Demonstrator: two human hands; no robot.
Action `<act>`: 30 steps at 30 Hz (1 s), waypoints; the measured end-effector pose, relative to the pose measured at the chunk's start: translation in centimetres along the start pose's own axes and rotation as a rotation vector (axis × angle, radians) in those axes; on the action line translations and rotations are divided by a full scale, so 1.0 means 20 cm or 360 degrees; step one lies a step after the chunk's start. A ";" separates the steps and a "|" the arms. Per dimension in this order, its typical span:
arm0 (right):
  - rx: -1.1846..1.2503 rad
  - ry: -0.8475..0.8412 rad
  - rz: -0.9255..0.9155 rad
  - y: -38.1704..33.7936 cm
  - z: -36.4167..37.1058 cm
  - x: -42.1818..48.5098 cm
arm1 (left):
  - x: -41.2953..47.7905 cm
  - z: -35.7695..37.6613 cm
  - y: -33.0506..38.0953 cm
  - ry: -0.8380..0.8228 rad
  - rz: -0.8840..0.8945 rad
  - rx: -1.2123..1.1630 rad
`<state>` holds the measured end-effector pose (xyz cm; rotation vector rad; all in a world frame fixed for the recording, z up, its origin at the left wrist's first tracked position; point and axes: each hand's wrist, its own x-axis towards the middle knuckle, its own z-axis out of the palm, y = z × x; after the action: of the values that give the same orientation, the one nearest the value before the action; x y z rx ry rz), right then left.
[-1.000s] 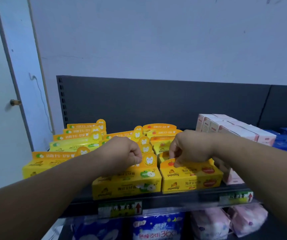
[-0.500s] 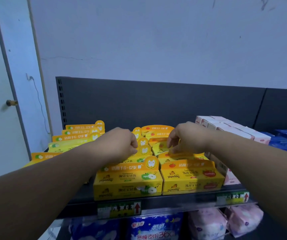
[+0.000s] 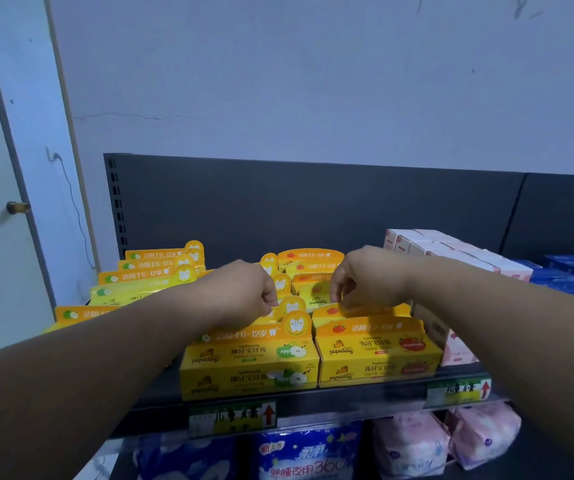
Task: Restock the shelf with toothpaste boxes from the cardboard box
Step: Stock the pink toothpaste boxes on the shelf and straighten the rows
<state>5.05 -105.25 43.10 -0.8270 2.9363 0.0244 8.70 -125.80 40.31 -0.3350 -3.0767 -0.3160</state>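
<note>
Both hands are now placed further back than a second earlier: the left hand (image 3: 244, 292) and right hand (image 3: 365, 282) are off the front pair of yellow card toothpaste boxes (image 3: 247, 365), which is left squared at the lip of the dark metal shelf (image 3: 348, 400). The left grip is closed on the round-tabbed header of the second yellow apple-print box (image 3: 292, 305). The right grip is pinched on the orange header flap of the second strawberry-print box (image 3: 382, 310). Both are best drawn forward together, kept upright and level, until the front pair is met, so that no header is creased. The cardboard box is not seen.
</note>
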 end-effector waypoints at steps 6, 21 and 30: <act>0.0041 0.0005 0.0024 0.00 0.02 0.01 | 0.01 -0.01 0.01 -0.0023 -0.0004 0.0035; 0.0121 0.0183 0.0069 0.07 0.05 0.19 | 0.19 -0.07 -0.07 0.0009 -0.0136 0.0278; 0.0020 0.0124 0.0052 0.09 0.06 0.24 | 0.19 -0.03 -0.10 -0.0075 -0.0063 0.0169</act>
<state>0.07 -106.11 41.54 -0.7962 3.0193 -0.0248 4.52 -127.09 40.76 -0.2818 -3.1341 -0.1474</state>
